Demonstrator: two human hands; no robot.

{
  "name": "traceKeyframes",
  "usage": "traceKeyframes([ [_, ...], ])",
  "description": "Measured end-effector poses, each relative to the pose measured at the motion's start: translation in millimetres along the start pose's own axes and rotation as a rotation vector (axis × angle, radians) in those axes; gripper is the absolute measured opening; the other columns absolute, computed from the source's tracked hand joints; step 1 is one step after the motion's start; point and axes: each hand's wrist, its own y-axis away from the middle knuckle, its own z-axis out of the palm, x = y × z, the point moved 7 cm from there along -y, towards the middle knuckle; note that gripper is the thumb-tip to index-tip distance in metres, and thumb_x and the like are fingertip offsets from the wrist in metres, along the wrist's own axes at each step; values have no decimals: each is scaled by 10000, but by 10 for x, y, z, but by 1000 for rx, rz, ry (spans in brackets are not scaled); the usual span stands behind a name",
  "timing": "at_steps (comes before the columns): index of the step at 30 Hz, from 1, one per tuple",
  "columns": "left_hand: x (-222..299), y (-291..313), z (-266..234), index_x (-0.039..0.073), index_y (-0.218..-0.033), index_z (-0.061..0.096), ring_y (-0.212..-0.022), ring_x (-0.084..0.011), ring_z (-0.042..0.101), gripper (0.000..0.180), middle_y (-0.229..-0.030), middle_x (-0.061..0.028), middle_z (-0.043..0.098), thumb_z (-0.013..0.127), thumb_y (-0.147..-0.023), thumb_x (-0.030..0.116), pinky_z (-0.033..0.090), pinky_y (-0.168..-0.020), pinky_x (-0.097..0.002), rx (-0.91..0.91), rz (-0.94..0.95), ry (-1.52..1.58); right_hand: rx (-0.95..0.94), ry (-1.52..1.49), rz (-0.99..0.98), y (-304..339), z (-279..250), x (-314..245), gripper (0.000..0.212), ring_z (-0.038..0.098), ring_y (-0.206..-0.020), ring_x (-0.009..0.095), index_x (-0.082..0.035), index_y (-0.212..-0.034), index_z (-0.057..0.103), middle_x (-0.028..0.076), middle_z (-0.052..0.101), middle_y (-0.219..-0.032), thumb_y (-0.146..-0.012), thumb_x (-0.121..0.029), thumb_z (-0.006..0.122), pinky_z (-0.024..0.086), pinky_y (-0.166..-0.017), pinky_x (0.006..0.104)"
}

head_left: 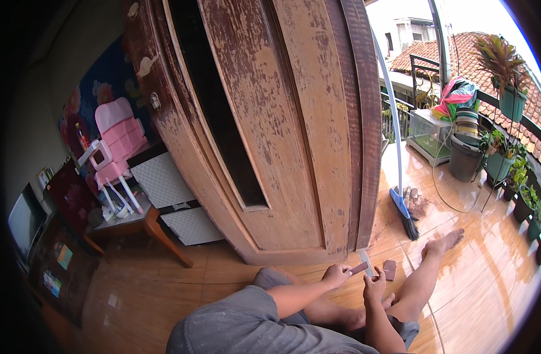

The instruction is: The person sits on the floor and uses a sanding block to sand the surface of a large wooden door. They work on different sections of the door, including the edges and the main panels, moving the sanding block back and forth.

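Head view: our left hand [336,275] pinches a brown strip [357,269] — we should keep it flat; our right hand [374,285], at its four o'clock — grip, we cannot tell.

Right of centre, the tiled floor [459,301] bears a broom [399,202], brown dust [420,206] and, lower, a brown piece [389,270], probably sandpaper.

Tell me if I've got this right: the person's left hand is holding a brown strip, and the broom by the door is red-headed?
Not quite: the broom is blue-headed, not red-headed, as the head camera view shows. The person's left hand is indeed holding a brown strip.
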Motion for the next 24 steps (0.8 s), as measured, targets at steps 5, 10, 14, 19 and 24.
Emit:
traceKeyframes([
  [5, -67, -26, 80, 84, -1160, 772, -952, -252, 752, 323, -1004, -154, 778, 695, -922, 288, 551, -862, -375, -12, 30, 37, -92, 61, -238, -119, 159, 218, 1076, 595, -982, 157, -78, -1655, 4, 183, 657, -1227, -833, 19, 691, 510, -759, 263],
  [10, -98, -3, 106, 80, -1140, 778, -943, -238, 753, 313, -989, -148, 780, 697, -935, 303, 552, -850, -368, -7, 9, 43, -122, -117, 3, -201, 263, 633, 1050, 622, -978, 169, -127, -1669, 27, 189, 596, -1357, -868, -7, 695, 526, -710, 265],
  [14, -76, 50, 76, 84, -1138, 779, -955, -262, 751, 312, -1004, -155, 779, 700, -945, 316, 552, -847, -380, 4, -5, 31, -141, 2, 37, -146, 237, 496, 779, 629, -868, 136, -102, -1593, 316, 118, 643, -1184, -924, -86, 715, 521, -686, 270],
  [19, 65, 156, 131, 74, -1161, 769, -998, -278, 742, 328, -1083, -168, 767, 711, -955, 323, 559, -864, -394, -77, 162, 7, -174, -140, 121, -4, 279, 315, 506, 600, -741, 105, -47, -1439, 489, 45, 649, -942, -977, -112, 684, 489, -617, 245],
  [24, 27, 344, 296, 34, -1247, 723, -1014, -228, 738, 387, -1043, -149, 771, 726, -953, 285, 571, -863, -360, -198, 189, 301, -192, -193, 55, 2, 239, 393, 331, 582, -671, 97, -22, -1303, 558, 44, 633, -891, -977, -13, 620, 454, -566, 213],
])
